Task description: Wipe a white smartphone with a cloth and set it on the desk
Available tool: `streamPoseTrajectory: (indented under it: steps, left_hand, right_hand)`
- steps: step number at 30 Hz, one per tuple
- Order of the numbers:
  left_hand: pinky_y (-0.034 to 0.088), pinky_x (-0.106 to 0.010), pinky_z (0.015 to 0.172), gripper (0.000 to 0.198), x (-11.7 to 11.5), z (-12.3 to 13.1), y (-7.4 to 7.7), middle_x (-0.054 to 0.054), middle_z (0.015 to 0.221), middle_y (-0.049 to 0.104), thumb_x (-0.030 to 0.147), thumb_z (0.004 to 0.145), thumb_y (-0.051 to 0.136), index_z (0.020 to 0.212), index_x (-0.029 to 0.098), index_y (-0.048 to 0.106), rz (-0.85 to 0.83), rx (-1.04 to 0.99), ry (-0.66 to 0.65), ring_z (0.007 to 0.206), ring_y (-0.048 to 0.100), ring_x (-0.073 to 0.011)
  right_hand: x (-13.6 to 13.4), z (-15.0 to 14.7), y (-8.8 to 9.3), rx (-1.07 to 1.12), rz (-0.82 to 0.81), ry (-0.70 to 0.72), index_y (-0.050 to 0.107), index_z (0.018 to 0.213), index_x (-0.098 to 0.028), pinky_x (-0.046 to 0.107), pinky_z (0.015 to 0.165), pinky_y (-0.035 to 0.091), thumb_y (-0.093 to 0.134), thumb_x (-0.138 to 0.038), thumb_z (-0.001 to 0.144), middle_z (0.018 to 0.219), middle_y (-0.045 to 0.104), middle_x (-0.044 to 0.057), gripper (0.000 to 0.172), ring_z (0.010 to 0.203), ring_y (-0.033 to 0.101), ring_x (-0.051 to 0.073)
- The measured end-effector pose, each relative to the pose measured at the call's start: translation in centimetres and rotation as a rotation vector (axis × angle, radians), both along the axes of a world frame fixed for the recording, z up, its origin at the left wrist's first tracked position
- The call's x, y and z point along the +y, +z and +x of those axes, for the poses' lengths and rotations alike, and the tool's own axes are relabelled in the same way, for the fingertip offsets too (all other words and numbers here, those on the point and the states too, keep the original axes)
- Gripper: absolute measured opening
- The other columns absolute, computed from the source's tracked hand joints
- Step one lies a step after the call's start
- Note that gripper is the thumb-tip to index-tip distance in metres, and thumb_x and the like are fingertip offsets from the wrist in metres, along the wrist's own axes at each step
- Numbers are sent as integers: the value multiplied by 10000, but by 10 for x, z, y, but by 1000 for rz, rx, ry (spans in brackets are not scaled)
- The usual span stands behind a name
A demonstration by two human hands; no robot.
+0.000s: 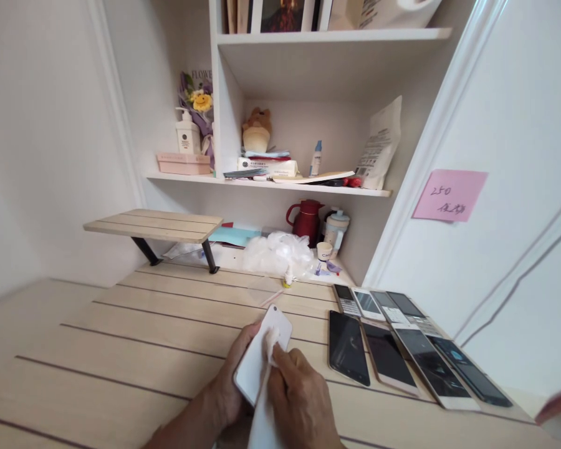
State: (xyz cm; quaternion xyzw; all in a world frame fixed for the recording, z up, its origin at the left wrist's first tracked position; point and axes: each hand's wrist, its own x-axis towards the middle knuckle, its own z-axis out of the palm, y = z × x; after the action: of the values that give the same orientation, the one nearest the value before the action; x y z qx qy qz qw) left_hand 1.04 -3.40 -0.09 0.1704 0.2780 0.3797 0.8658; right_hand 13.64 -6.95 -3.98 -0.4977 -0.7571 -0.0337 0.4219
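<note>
My left hand (229,390) grips a white smartphone (260,352), tilted up above the wooden desk (98,349) with its back towards me. My right hand (294,399) pinches a white cloth (264,421) and presses it against the phone's back. The cloth's lower part hangs down between my hands. To the right of my hands, several smartphones (386,349) lie in two rows on the desk, some face up with dark screens. None of them touches my hands.
A small wooden riser (154,226) stands at the back of the desk beside a crumpled plastic bag (278,254), a red thermos jug (306,221) and a small bottle (287,279). Shelves with assorted items rise behind. A pink sticky note (450,195) is on the wall at right.
</note>
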Motion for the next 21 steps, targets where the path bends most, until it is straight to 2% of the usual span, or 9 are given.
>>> streamPoseTrajectory:
  steps: [4, 6, 11, 13, 16, 18, 21]
  left_hand:
    - [413, -264, 477, 600, 7, -2, 3, -144, 662, 749, 599, 900, 508, 818, 57, 750, 35, 129, -65, 476, 601, -190]
    - [402, -264, 458, 654, 8, -3, 1, -152, 682, 756, 625, 906, 477, 884, 35, 760, 38, 154, -80, 452, 581, -182]
    - [515, -315, 598, 670, 4, -3, -2, -143, 606, 726, 659, 872, 517, 848, 36, 764, 57, 111, -21, 597, 668, -253]
    - [465, -279, 501, 657, 6, -4, -2, -123, 546, 698, 650, 870, 527, 847, 37, 761, 52, 145, 6, 488, 612, -210]
    - [340, -241, 386, 663, 10, -6, -3, -98, 484, 664, 655, 882, 493, 877, 46, 754, 20, 191, -5, 359, 498, -158]
    - [377, -245, 411, 610, 12, -7, -5, -111, 572, 719, 629, 889, 505, 918, 72, 751, 31, 155, 31, 405, 549, -168]
    - [490, -281, 536, 567, 13, -5, -10, -143, 736, 776, 610, 863, 570, 915, 74, 748, 33, 79, 95, 557, 657, -207]
  right_hand:
    - [-7, -13, -5, -104, 93, 202, 642, 1250, -227, 235, 487, 469, 474, -154, 875, 750, 599, 26, 417, 516, 593, 164]
    - [-9, -14, -6, -120, 107, 239, 634, 1268, -236, 232, 481, 473, 478, -156, 875, 739, 591, 19, 431, 501, 584, 159]
    - [-5, -5, -6, -40, 38, 107, 641, 1214, -194, 229, 574, 535, 449, -92, 879, 876, 653, 78, 400, 649, 675, 175]
    - [-5, -8, -8, -64, 59, 126, 643, 1228, -204, 223, 559, 532, 466, -101, 869, 859, 649, 70, 414, 619, 667, 168]
    - [-8, -14, -11, -131, 103, 230, 625, 1295, -230, 237, 514, 521, 465, -124, 855, 782, 621, 44, 481, 549, 639, 174]
    - [-7, -13, -12, -126, 94, 245, 632, 1279, -232, 242, 522, 524, 453, -119, 852, 786, 621, 47, 477, 557, 642, 177]
    - [-2, -7, -12, -61, 33, 148, 653, 1196, -215, 215, 545, 521, 457, -97, 862, 803, 629, 46, 405, 603, 665, 164]
